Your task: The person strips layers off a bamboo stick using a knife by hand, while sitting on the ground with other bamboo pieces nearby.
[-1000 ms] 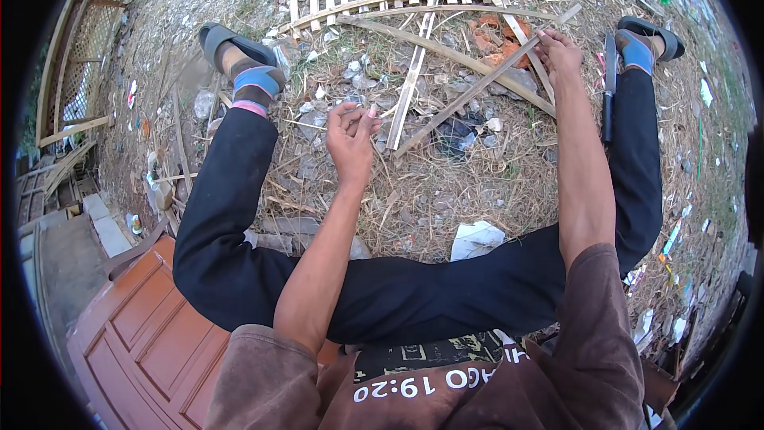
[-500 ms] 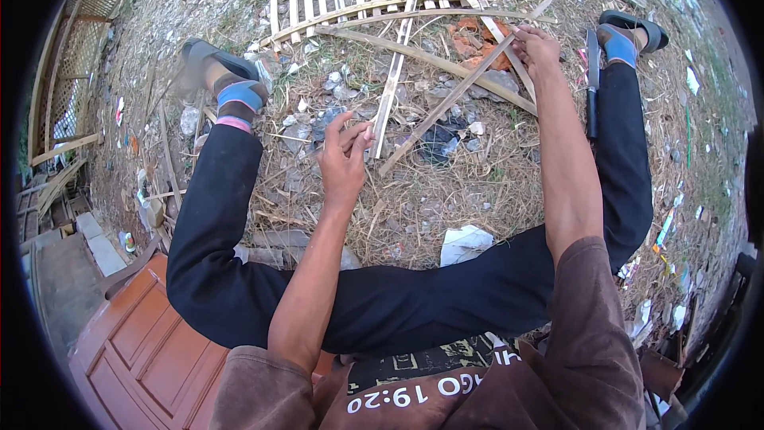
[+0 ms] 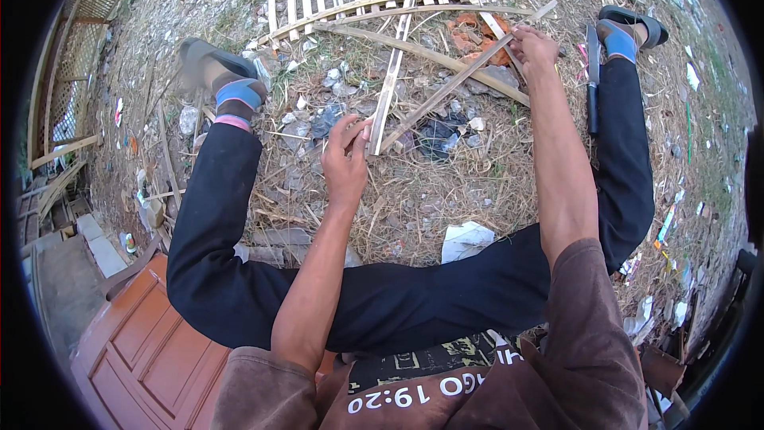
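Observation:
My right hand (image 3: 535, 52) is closed on a thin brown wooden strip (image 3: 454, 89) near its upper end. That strip slants down to the left over the ground. At the left, my left hand (image 3: 346, 153) has its fingers bent, with thumb and fingertips pinched at the edge of a pale wooden strip (image 3: 391, 87), close to its lower end. The lower ends of the two strips lie side by side. Beneath the brown strip, a longer wooden strip (image 3: 434, 58) crosses diagonally. Beyond is a slatted wooden frame (image 3: 338, 9), with the pale strip running over its curved crosspiece.
A knife with a black handle (image 3: 593, 84) lies beside my right leg. Broken orange brick (image 3: 493, 52), black plastic (image 3: 438, 139) and a white scrap (image 3: 467, 241) lie on the littered dry grass. A reddish-brown wooden panel (image 3: 151, 342) is at the lower left.
The lower end of the pale strip has shifted slightly left, closer to my left fingers. My right hand has moved slightly left with the brown strip.

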The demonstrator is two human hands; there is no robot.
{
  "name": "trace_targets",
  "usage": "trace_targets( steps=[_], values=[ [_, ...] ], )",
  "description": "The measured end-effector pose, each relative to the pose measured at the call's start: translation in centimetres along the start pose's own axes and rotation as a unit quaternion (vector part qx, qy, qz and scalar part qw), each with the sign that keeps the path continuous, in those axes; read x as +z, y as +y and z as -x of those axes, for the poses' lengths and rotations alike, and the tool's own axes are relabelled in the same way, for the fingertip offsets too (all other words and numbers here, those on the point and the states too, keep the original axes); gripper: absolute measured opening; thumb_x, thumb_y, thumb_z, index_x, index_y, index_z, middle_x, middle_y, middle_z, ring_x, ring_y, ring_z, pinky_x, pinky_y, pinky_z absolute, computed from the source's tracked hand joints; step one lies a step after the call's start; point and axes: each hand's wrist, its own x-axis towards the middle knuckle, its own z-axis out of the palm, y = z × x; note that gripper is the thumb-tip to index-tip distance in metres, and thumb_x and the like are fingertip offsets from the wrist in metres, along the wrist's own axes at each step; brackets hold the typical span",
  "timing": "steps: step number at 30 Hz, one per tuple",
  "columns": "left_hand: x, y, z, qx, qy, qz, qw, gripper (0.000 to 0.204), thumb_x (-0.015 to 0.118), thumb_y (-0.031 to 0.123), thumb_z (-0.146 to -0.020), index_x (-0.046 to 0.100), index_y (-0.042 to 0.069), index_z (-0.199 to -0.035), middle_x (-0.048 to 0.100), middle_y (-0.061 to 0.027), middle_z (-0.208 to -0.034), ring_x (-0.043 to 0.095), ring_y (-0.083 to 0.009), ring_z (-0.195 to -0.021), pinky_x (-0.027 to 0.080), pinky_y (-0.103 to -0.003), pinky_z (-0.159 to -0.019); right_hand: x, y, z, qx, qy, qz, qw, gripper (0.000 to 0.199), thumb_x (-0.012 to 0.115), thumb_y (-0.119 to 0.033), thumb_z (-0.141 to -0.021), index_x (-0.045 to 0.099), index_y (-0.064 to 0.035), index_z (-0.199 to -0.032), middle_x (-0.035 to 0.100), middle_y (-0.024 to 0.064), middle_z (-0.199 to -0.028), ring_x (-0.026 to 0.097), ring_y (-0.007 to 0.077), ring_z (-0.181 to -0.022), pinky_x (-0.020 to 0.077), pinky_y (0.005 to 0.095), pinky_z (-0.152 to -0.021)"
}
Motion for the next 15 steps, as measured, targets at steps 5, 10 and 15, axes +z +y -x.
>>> trace_targets(
  steps=[5,10,15],
  values=[
    [-0.1,-1.1,-0.5,-0.056,0.029,0.107,0.992,0.030,0.060,0.005,-0.096,0.049,0.001,-0.124,0.070,-0.0134,-0.110,0.063,-0.0099,-0.089,0.050,-0.024,-0.078,-1.7,-0.2,-0.5,-0.005,0.003,-0.001,1.000,0.011,0.075,0.002,-0.079,0.070,-0.0025,-0.088,0.068,0.0065,-0.074,0.059,0.0115,-0.049,0.0394,0.0238,-0.042],
    [-0.3,-1.4,-0.4,-0.090,0.038,0.141,0.985,0.029,0.060,0.004,-0.096,0.048,0.000,-0.122,0.069,-0.0140,-0.111,0.062,-0.0105,-0.088,0.053,-0.027,-0.080,-2.6,0.4,-0.3,-0.016,0.013,0.012,1.000,0.011,0.075,0.002,-0.079,0.070,-0.0022,-0.088,0.068,0.0061,-0.074,0.058,0.0108,-0.049,0.0401,0.0237,-0.042],
    [-0.2,-1.6,-0.3,-0.083,0.019,0.122,0.989,0.027,0.061,0.005,-0.096,0.049,0.000,-0.119,0.069,-0.0144,-0.111,0.062,-0.0109,-0.087,0.054,-0.027,-0.078,-3.4,-0.8,0.7,-0.050,-0.011,0.040,0.998,0.015,0.074,0.002,-0.080,0.068,-0.0010,-0.093,0.068,0.0062,-0.075,0.058,0.0106,-0.051,0.0468,0.0243,-0.046]
  ],
)
